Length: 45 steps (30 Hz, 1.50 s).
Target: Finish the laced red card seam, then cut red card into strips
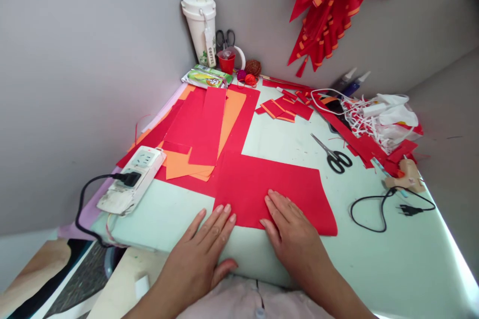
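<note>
A red sheet of paper (247,179), seemingly folded over, lies on the pale green table near its front edge. My left hand (202,244) is spread out, its fingertips touching the sheet's near left corner. On the sheet's near middle rests my right hand (290,224), fingers stretched out and flat. Neither hand grips anything. Beyond the sheet, to the left, red paper pieces (209,124) overlap with orange paper (179,165). Black-handled scissors (332,154) lie to the right, apart from my hands.
A power strip (131,179) with a black plug sits at the left edge. At the right are a glue gun (406,177) with its cord and a pile of paper scraps (374,124). A white coffee cup (200,27) stands in the back corner. Red paper ornaments (333,15) hang on the wall.
</note>
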Available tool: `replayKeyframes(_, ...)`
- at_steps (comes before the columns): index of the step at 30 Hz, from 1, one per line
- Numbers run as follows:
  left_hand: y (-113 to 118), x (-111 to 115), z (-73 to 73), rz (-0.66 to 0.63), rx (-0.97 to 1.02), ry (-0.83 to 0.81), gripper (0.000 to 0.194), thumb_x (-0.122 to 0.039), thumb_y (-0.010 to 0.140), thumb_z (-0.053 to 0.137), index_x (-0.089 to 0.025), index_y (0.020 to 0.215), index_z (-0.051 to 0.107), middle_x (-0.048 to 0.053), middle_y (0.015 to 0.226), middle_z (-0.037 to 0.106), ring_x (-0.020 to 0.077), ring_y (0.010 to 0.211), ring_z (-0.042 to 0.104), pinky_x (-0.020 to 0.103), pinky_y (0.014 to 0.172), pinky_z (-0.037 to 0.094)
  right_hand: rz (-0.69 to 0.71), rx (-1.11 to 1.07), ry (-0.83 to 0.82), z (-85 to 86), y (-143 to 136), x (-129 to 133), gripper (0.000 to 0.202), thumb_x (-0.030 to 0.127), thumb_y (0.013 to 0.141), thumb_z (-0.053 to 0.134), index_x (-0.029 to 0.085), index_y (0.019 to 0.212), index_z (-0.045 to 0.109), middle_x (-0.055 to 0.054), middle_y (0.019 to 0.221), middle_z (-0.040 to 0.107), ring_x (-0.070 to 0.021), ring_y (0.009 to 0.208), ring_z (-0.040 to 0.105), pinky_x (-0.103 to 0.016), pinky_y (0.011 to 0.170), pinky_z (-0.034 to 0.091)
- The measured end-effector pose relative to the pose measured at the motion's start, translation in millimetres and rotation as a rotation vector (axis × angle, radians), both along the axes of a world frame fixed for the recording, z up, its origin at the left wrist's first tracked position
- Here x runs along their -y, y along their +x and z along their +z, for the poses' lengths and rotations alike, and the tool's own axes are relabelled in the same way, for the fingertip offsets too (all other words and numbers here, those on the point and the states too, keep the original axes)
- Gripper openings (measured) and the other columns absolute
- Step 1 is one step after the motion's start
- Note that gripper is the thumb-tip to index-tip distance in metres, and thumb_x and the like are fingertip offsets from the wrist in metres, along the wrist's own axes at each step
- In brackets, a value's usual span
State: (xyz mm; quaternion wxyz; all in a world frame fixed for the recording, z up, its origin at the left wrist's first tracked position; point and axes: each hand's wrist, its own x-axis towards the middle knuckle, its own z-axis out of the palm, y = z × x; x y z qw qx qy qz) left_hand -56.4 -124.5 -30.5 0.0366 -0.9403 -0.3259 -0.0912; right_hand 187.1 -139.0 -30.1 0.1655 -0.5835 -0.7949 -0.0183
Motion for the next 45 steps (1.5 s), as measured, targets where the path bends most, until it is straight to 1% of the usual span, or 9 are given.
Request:
replayKeyframes(4,-9.0,2.4,-1.1,-0.001,-0.013,0.019,0.063,-0.056,0.091,0.048,-0.013,0.138,0.050,0.011,0.143,0.052,0.0245,0.138,0.041,0.043,0.121,0.007,0.015,-0.010,-0.006,-0.9,2.3,0.3,0.037,0.023,0.096,0.046,0.005,0.125,0.061,-0.016,0.132,0.060,-0.0276,0.120,0.059,-0.046,0.097,0.054)
replayKeyframes(7,-14.2,4.2,6.4,0.008,0.002,0.007,0.054,-0.046,0.093,0.052,-0.012,0.135,0.051,0.010,0.141,0.055,0.0242,0.135,0.044,0.044,0.122,0.006,0.010,-0.012,-0.021,-1.8,2.7,1.2,0.038,0.023,0.096,0.046,0.006,0.128,0.059,-0.015,0.134,0.059,-0.0272,0.122,0.058,-0.046,0.099,0.052)
replayKeyframes(11,-0.9,-4.6,24.3,0.063,0.167,-0.027,0.039,-0.018,0.092,0.051,-0.012,0.131,0.054,0.010,0.136,0.060,0.0215,0.136,0.044,0.045,0.119,0.022,0.006,-0.001,-0.007,-2.5,1.3,1.8,0.037,0.023,0.096,0.047,0.006,0.127,0.060,-0.015,0.134,0.059,-0.0278,0.121,0.058,-0.046,0.099,0.052)
replayKeyframes(15,31.4,-34.6,23.0,0.078,0.187,-0.100,0.052,-0.003,0.091,0.034,-0.011,0.141,0.043,0.011,0.149,0.045,0.0202,0.142,0.034,0.041,0.114,0.034,0.011,0.011,0.012,-4.3,0.0,1.4,0.036,0.022,0.096,0.047,0.005,0.125,0.061,-0.016,0.132,0.061,-0.0283,0.119,0.060,-0.046,0.098,0.053)
replayKeyframes(19,50.0,-59.5,2.9,0.153,0.071,-0.108,0.047,-0.021,0.098,0.037,-0.009,0.143,0.041,0.013,0.152,0.039,0.0260,0.142,0.033,0.046,0.113,0.036,0.011,0.001,0.046,-5.2,0.5,-0.2,0.036,0.022,0.097,0.046,0.005,0.123,0.062,-0.016,0.130,0.062,-0.0282,0.118,0.060,-0.046,0.097,0.053)
replayKeyframes(23,48.7,-62.1,-3.3,0.164,0.027,-0.112,0.049,-0.026,0.098,0.036,-0.010,0.145,0.039,0.012,0.154,0.036,0.0251,0.142,0.033,0.044,0.114,0.033,0.046,-0.053,0.063,0.9,1.1,0.3,0.033,0.021,0.096,0.047,0.006,0.121,0.063,-0.016,0.128,0.063,-0.0296,0.118,0.059,-0.048,0.097,0.052)
replayKeyframes(30,47.2,-63.0,-1.2,0.144,-0.008,-0.062,0.049,-0.023,0.097,0.035,-0.008,0.144,0.041,0.013,0.153,0.037,0.0260,0.141,0.034,0.044,0.113,0.033,0.428,-0.115,0.057,1.4,-14.6,7.8,0.029,0.019,0.095,0.051,0.006,0.119,0.063,-0.012,0.118,0.068,-0.0242,0.111,0.060,-0.040,0.101,0.049)
replayKeyframes(35,46.7,-65.3,-4.6,0.127,-0.023,-0.031,0.049,-0.025,0.098,0.035,-0.007,0.144,0.041,0.014,0.152,0.038,0.0264,0.141,0.036,0.044,0.112,0.035,0.455,-0.107,0.034,-0.7,-15.3,5.6,0.031,0.017,0.095,0.049,0.004,0.121,0.061,-0.014,0.120,0.067,-0.0236,0.111,0.059,-0.037,0.100,0.048)
replayKeyframes(45,45.8,-66.0,-3.8,0.123,-0.038,-0.018,0.050,-0.027,0.098,0.036,-0.007,0.144,0.040,0.014,0.152,0.038,0.0266,0.140,0.036,0.045,0.112,0.034,0.439,-0.092,0.032,-0.1,11.4,10.4,0.030,0.013,0.096,0.043,0.007,0.118,0.062,-0.011,0.117,0.069,-0.0220,0.107,0.062,-0.036,0.098,0.050)
